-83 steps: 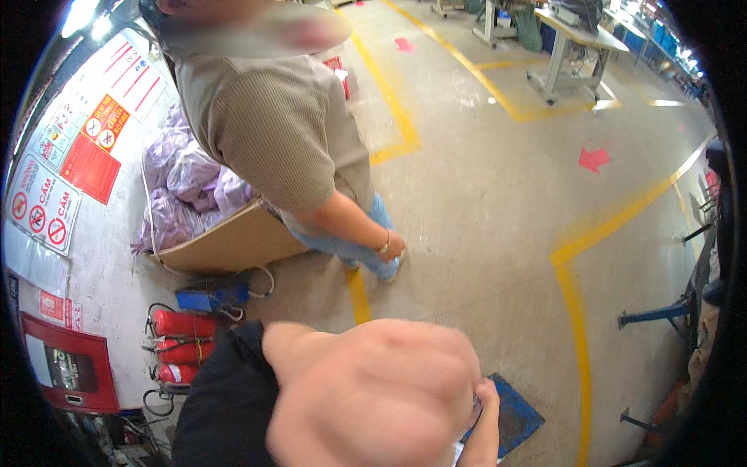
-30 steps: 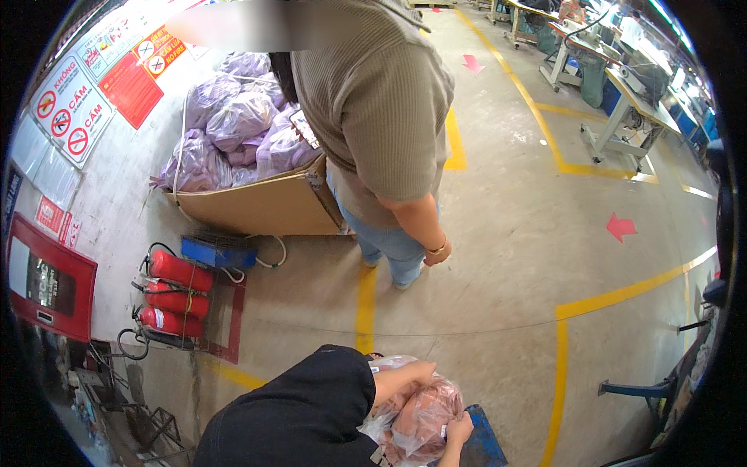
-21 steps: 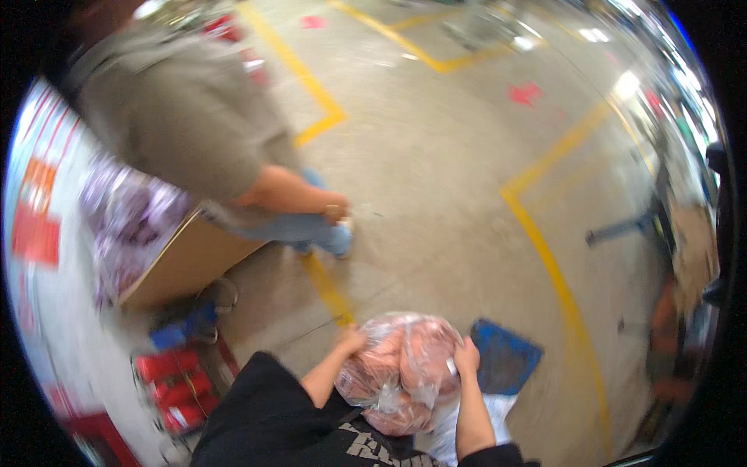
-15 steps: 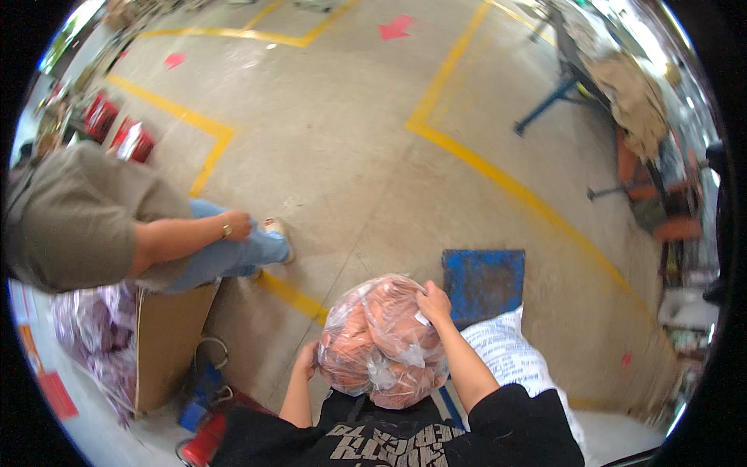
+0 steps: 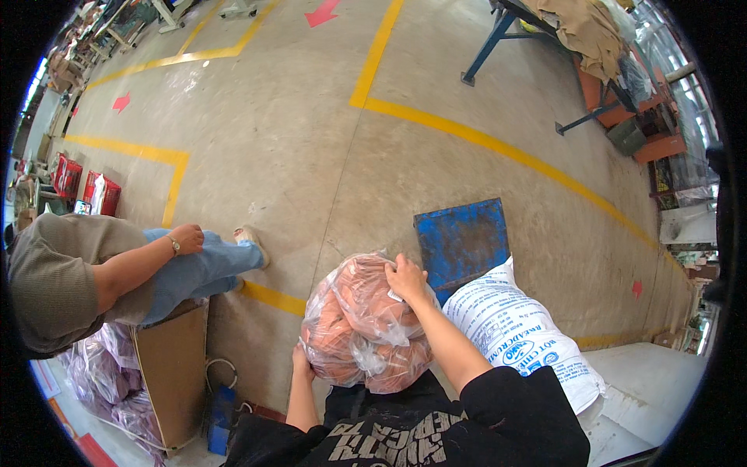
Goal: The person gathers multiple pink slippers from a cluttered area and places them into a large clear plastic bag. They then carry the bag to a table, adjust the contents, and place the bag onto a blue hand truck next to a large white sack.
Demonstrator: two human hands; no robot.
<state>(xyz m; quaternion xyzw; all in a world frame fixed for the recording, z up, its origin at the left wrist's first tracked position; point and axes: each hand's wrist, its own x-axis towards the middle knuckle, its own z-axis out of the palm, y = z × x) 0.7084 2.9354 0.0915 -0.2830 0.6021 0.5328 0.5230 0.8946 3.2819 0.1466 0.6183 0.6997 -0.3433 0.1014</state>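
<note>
A clear plastic bag (image 5: 352, 323) bulging with orange-brown folded pieces is held close in front of my body. My left hand (image 5: 303, 363) grips its lower left side, the fingers mostly hidden against or under the bag. Across the upper right of the bag lies my right hand (image 5: 406, 279), its fingers curled onto the plastic. What the pieces inside are, I cannot make out. Just right of my right forearm is a white printed sack (image 5: 517, 331), resting partly against a worn blue platform (image 5: 462, 243).
A person in a khaki top (image 5: 58, 272) and jeans stands at the left beside a cardboard box (image 5: 173, 377) with purple plastic-wrapped bundles (image 5: 117, 381). Yellow lines (image 5: 482, 140) mark the concrete floor. Red baskets (image 5: 101, 193) stand far left; a blue-legged table (image 5: 489, 47) is far right.
My view has turned, so the floor markings, blue platform and far table sit further left and higher in the picture. The bag stays in both hands; more of the white sack shows.
</note>
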